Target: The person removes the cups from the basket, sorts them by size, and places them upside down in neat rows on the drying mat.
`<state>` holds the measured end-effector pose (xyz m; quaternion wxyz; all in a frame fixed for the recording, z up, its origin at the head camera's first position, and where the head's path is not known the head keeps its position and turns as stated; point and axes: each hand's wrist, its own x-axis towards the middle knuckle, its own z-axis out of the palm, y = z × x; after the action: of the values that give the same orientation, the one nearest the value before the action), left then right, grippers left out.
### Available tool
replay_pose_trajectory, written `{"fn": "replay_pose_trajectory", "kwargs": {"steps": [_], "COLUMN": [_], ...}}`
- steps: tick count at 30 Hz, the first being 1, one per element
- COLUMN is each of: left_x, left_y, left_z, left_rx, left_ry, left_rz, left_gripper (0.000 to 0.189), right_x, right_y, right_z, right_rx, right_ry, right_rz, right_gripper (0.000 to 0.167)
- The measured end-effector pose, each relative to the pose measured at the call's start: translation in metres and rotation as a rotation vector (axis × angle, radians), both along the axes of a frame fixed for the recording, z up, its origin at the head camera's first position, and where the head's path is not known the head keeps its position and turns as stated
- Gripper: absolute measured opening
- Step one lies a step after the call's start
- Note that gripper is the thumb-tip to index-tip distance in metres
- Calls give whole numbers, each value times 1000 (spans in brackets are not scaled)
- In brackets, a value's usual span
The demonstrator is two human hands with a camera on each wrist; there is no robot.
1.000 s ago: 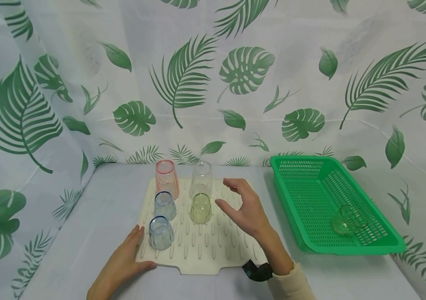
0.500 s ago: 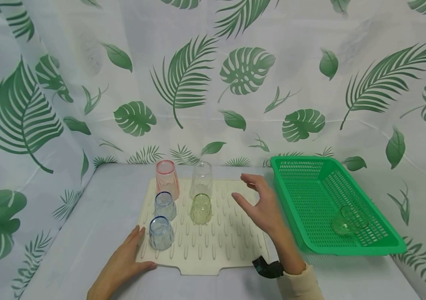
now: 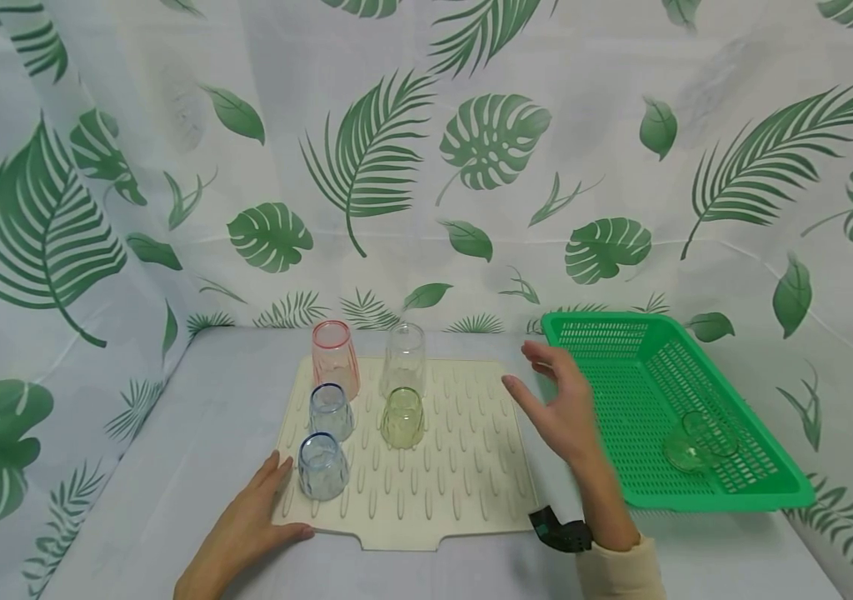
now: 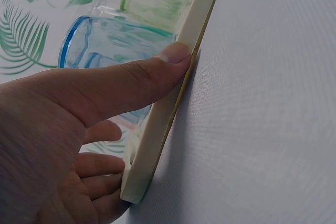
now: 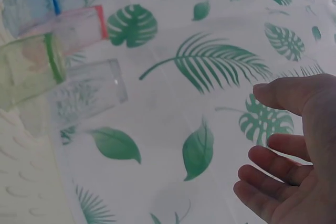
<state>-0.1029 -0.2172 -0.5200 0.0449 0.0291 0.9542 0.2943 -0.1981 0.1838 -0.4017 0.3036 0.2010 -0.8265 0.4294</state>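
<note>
My left hand (image 3: 250, 512) rests at the near left corner of a cream ridged drying mat (image 3: 464, 475). Its thumb (image 4: 152, 74) presses the front edge and its fingers touch the left edge. Two short blue-rimmed glasses (image 3: 323, 467) stand on the mat closest to this hand. Behind them is a taller red-rimmed glass (image 3: 335, 362). A tall clear glass (image 3: 404, 354) and a short yellow-green glass (image 3: 402, 418) form a second column. My right hand (image 3: 565, 408) hovers between mat and basket, holding nothing, with thumb and fingers apart.
To the right sits a green perforated basket (image 3: 599, 450). A greenish glass (image 3: 689, 452) lies tilted in its near right part. White leaf-patterned cloth (image 3: 486, 275) hangs behind the table and along the left side.
My right hand has moved right, from beside the glasses to the basket's left rim. The left hand, the mat and the glasses keep their places.
</note>
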Motion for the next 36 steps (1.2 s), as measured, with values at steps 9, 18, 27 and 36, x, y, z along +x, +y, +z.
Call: {"fn": "replay_pose_trajectory", "kwargs": {"steps": [9,18,27,36], "left_x": [0,0,0,0], "left_y": [0,0,-1,-1], "left_z": [-1,-1,-1,-1], "left_rx": [-16,-27,-28,-26], "left_ry": [-3,15,21,22], "left_rz": [2,-11,-9,-14], "left_gripper": [107,106,104,104], "right_x": [2,2,4,6], "right_y": [16,30,48,65], "right_z": [1,-1,-4,-11], "right_rx": [-20,-24,-3,44], "right_ry": [-39,-34,-85,-124], "right_rz": [-64,-95,-172,-220], "right_gripper": [52,52,50,50]}}
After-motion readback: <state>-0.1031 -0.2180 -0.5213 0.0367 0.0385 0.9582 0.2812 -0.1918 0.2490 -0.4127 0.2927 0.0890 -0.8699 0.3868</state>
